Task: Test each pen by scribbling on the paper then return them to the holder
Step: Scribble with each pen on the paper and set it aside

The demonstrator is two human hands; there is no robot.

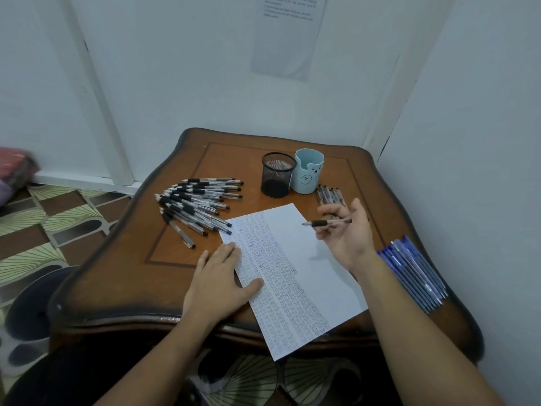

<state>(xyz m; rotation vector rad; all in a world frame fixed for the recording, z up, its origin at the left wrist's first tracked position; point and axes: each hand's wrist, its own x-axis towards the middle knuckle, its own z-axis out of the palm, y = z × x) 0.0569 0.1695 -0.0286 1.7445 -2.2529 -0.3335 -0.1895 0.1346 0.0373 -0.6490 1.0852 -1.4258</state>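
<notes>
A white sheet of paper (304,259), covered on its left part with rows of scribbles, lies slanted across the wooden table (175,268). My left hand (218,281) rests flat on the paper's left edge. My right hand (347,232) hovers above the paper's right side and holds a clear pen with a black grip (326,223), tip pointing left. Behind the paper stand a black mesh holder (277,174) and a light blue bear holder (308,171); both look empty from here.
A fan of several black-grip pens (199,202) lies at the table's left. Several more pens (330,195) lie just behind my right hand. A row of blue pens (414,273) lies along the right edge, near the white wall.
</notes>
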